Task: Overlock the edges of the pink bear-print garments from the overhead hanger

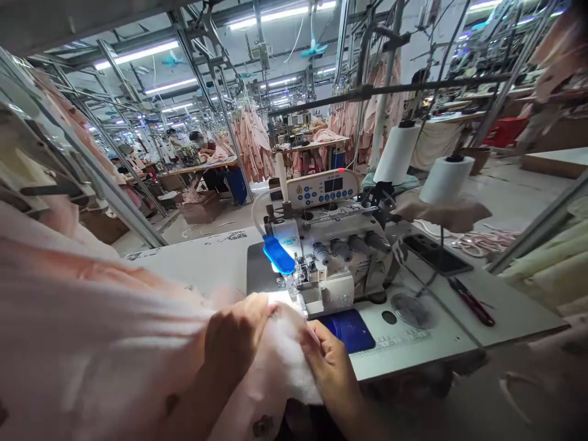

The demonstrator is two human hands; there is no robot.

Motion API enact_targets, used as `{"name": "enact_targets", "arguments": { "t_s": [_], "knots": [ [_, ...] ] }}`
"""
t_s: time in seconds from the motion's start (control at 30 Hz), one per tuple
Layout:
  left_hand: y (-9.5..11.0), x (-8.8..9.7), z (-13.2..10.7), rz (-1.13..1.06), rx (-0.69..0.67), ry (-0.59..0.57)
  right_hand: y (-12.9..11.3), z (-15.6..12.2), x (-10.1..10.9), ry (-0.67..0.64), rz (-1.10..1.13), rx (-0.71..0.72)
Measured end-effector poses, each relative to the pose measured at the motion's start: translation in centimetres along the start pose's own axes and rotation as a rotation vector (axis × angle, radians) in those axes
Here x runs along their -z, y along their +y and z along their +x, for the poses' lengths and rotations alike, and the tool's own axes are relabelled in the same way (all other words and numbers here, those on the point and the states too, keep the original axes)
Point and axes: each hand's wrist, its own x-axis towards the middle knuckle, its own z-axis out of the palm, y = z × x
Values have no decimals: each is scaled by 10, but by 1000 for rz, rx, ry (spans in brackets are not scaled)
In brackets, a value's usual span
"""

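Left fingers: left hand (236,331) pinching pale pink fabric (291,358)
Right fingers: right hand (333,361) gripping the same fabric
Fabric: between both hands, spreading left of them
White tabletop (202,260): beyond the fingers, with a sewing machine (367,269) just ahead, a red-handled tool (475,304) to their right
Room: well beyond the fingers, hanging pink garments (252,147), strip lights (138,55) overhead
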Motion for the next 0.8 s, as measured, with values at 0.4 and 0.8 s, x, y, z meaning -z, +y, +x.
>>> {"name": "enact_targets", "arguments": {
  "t_s": [0.4, 0.8],
  "knots": [
    [-15, -14, 28, 71, 24, -483, 17, 12, -2, 114, -66, 29],
    [-10, -10, 27, 105, -34, -551, 8, -2, 6, 51, -280, 87]
  ]
}}
